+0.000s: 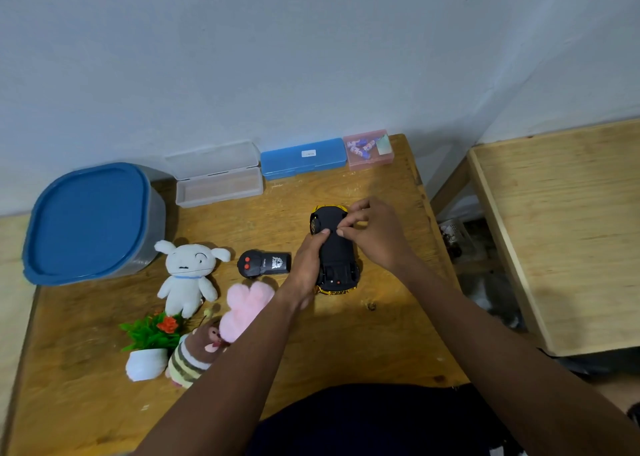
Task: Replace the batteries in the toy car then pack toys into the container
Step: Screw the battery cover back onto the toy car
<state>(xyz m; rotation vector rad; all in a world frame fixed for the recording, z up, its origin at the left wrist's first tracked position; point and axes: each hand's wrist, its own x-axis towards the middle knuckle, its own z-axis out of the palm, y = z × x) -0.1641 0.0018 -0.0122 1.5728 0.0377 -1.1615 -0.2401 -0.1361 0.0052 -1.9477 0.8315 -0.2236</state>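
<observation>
Nearest, both forearms reach up from the bottom edge toward the middle of the frame, over the table (346, 344). Left of them, low in the frame, lie a potted plant (150, 341), a striped doll (194, 355), a pink plush (247, 305) and a white dog (188, 277). At centre the car (334, 251) lies upside down on the table, black underside up. The left hand (306, 265) wraps its left flank, fingers curled on the body, thumb pressed on the underside. The right hand (375, 233) comes in from the right, wrist bent, thumb and forefinger pinched together at a spot on the underside near the far wheels; what they pinch is too small to tell. A remote (263, 264) sits just left of the left hand. Farther back, at left, stands the container (93, 223) with its blue lid on. Along the wall stand an open clear case (218, 178), a blue case (303, 158) and a pink box (369, 147) of batteries.
</observation>
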